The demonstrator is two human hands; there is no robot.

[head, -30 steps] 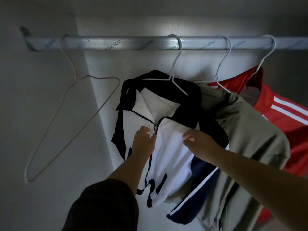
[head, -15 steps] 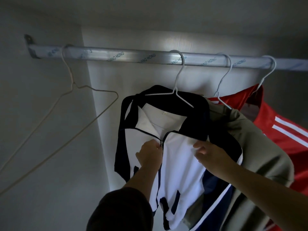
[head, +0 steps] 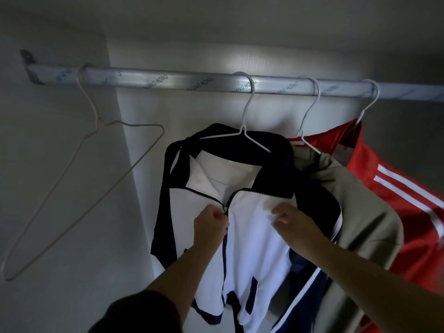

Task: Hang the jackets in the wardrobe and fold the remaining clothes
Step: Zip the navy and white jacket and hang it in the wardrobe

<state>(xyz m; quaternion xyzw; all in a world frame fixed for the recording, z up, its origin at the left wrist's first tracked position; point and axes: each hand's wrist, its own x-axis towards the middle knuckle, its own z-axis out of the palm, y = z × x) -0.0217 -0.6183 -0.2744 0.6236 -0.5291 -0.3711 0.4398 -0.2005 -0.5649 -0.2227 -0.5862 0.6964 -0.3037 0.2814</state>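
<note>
The step in hand looks like finishing off a hung jacket rather than hanging a new one. The white-and-navy jacket (head: 252, 236) is already on a white hanger (head: 245, 131) hooked over the middle of the wardrobe rail (head: 182, 80), its collar open and the zip closed only up to the chest. The left hand (head: 209, 227) has its fingers curled tight at the zip pull (head: 225, 209), apparently pinching it, though the contact itself is partly hidden. The right hand (head: 293, 223) pinches a fold of the white front panel just beside the zip line, below the navy collar, and seems to hold the cloth taut. Toward the right end of the rail hang an olive jacket (head: 360, 212) and a red jacket (head: 408, 179), each on its own hanger; an empty wire hanger (head: 97, 117) hangs near the left end. The next move probably calls for both hands to let go without tugging the jacket off its hanger, then turn to the clothes left for folding, which are out of view.
</note>
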